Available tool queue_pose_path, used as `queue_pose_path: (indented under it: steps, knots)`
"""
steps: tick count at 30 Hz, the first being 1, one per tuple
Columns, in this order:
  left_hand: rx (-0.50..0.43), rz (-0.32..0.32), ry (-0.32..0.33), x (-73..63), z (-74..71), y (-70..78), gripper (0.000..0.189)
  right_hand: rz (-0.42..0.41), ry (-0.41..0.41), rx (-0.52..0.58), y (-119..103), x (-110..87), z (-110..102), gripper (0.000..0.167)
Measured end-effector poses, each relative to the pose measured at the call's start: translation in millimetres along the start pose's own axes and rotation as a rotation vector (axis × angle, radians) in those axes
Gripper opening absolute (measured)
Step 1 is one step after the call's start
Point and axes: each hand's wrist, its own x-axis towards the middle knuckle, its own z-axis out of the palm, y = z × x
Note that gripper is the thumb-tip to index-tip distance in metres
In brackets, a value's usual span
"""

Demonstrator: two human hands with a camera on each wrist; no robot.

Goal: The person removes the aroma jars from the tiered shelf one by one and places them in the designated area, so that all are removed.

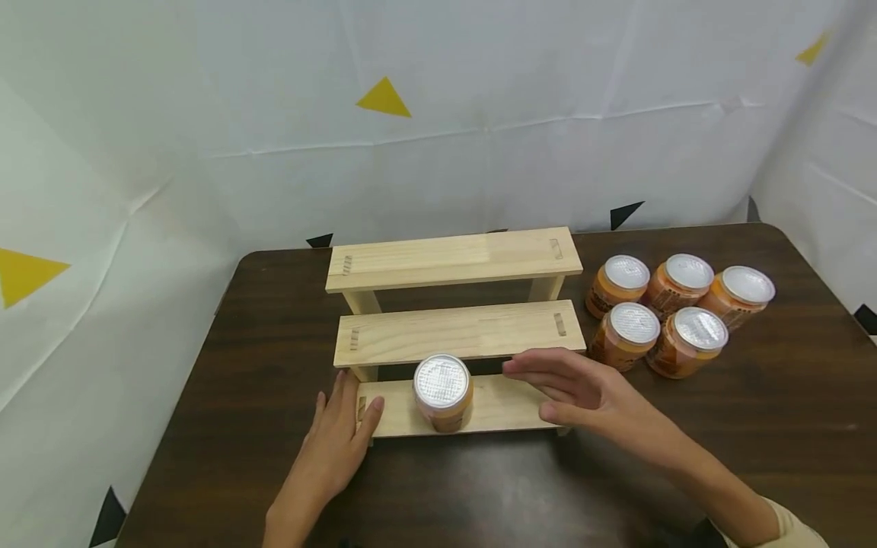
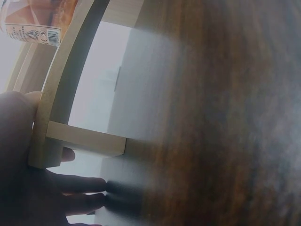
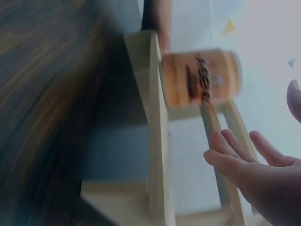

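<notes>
A three-step wooden rack (image 1: 404,335) stands on the dark table. On its lowest step, left of the middle, an upright orange can (image 1: 442,396) with a silver lid stands untouched. My left hand (image 1: 336,438) holds the left end of that step, thumb on top and fingers down along the side. In the left wrist view one fingertip (image 2: 68,154) shows beneath the board. Over the right end of the step, apart from the can, my right hand (image 1: 569,384) is held with extended fingers and nothing in them. The right wrist view shows a gap between it and the can (image 3: 200,77).
Several similar orange cans (image 1: 685,274) stand grouped at the rack's right, close to its end. The dark wooden table (image 1: 274,304) extends on both sides of the rack. White sheeting (image 1: 479,152) with yellow and black triangles hangs behind and at the sides.
</notes>
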Motion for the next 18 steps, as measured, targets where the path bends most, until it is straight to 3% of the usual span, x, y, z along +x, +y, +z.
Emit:
queue_pose_path:
  steps: [8,15,18]
  knots:
    - [0.021,0.011,0.008,1.0,-0.3,-0.6,0.081,0.085,-0.006,-0.017,10,25.9,23,0.057]
    - [-0.02,0.066,0.084,9.8,15.1,-29.6,0.085,0.073,0.001,-0.015,21,45.6,38,0.074]
    - [-0.025,0.08,0.088,9.5,18.5,-34.5,0.085,0.06,-0.001,-0.026,24,52.8,45,0.078]
